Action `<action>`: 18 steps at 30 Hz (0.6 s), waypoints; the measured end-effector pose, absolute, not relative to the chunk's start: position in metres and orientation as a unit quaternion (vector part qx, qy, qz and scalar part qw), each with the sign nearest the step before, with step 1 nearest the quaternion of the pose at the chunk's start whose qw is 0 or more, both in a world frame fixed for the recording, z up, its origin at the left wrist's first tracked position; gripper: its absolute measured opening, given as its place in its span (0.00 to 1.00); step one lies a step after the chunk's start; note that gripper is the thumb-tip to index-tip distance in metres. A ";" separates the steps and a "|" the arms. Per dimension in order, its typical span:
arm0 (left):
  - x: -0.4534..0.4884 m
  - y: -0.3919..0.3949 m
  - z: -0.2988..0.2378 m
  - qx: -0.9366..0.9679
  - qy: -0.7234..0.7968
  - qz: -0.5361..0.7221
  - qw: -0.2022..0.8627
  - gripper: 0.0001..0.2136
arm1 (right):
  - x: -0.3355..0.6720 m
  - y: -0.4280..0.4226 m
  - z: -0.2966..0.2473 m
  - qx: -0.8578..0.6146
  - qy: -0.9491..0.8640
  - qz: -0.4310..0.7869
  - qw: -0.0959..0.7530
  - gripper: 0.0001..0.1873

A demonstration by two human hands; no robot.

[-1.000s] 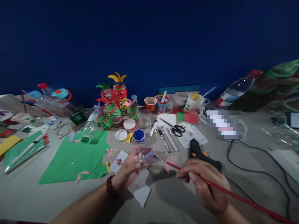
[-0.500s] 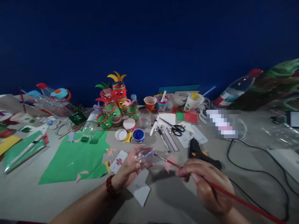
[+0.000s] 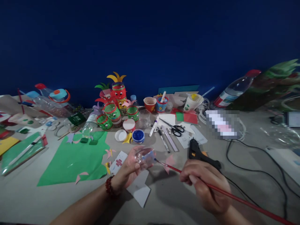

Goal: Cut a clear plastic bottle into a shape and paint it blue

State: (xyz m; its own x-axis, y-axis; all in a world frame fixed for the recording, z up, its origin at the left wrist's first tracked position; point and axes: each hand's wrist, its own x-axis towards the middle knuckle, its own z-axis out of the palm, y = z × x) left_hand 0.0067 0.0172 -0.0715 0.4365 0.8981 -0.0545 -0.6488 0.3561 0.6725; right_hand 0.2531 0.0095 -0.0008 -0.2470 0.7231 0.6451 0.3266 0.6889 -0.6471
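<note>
My left hand (image 3: 127, 170) is closed round a small clear plastic cup (image 3: 145, 157) with blue on its side, held on its side above the grey table (image 3: 168, 200). My right hand (image 3: 205, 186) pinches a long red paintbrush (image 3: 229, 195). The brush tip touches the cup's right edge. An open pot of blue paint (image 3: 138, 136) stands just beyond the cup. A red bead bracelet (image 3: 109, 187) circles my left wrist.
A green paper sheet (image 3: 72, 161) lies to the left, white paper scraps (image 3: 140, 190) under my left hand. A black glue gun (image 3: 201, 153) with its cable, scissors (image 3: 177, 128), pens, painted cup figures (image 3: 114, 107), paint cups and a lying water bottle (image 3: 234, 89) crowd the back.
The brush tip has dropped slightly along the cup's right edge and my right hand shifted a little right. The left hand and cup have hardly moved.
</note>
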 end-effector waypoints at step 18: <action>0.008 0.016 -0.069 0.261 0.215 0.483 0.808 0.31 | 0.255 0.009 0.001 -0.341 -0.773 0.195 0.498 0.14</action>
State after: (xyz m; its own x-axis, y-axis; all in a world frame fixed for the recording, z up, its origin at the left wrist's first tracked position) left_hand 0.0080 0.0162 -0.0687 0.4421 0.8920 -0.0944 -0.6678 0.3976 0.6293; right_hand 0.2547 0.0086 0.0006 -0.2711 0.7208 0.6380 0.3322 0.6921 -0.6408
